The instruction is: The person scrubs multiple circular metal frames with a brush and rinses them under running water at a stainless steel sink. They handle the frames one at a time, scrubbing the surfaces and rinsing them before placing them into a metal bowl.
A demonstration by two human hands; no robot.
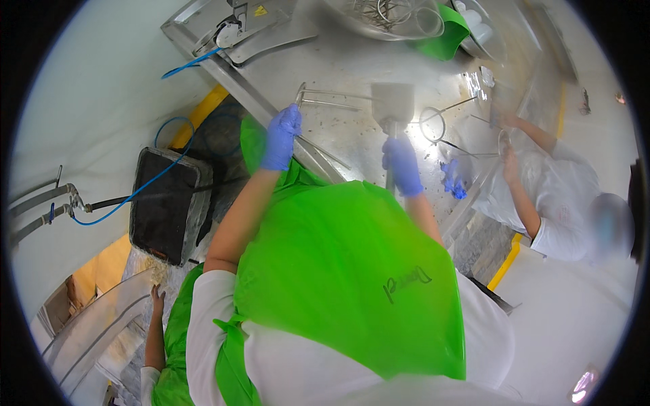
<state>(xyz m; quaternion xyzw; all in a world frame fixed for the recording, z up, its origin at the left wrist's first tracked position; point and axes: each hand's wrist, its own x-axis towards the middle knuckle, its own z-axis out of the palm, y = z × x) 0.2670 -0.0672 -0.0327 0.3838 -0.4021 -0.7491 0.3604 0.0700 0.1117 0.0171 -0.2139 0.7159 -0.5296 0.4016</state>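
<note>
My left hand (282, 138), in a blue glove, grips a metal ring-and-rod piece (332, 95) near its ring. Its thin rods reach right over the stainless steel table (325, 68), and another rod extends below the hand across the table's edge. In my blue-gloved right hand (402, 165) is the handle of a wide flat scraper (393, 104). The scraper's blade points away from me, above or on the tabletop, close to the rod ends; I cannot tell whether they touch. To its right lies another ring with rods (432, 125). Crumpled blue gloves (453, 180) rest near the table's right edge.
Metal equipment (254, 30) with a blue hose stands at far left. A steel bowl of wire parts (386, 20), a green scoop (447, 38) and a bowl of white items (477, 25) are at the back. Right, a co-worker's hands (509, 162) hold rods. A black crate (165, 205) is left.
</note>
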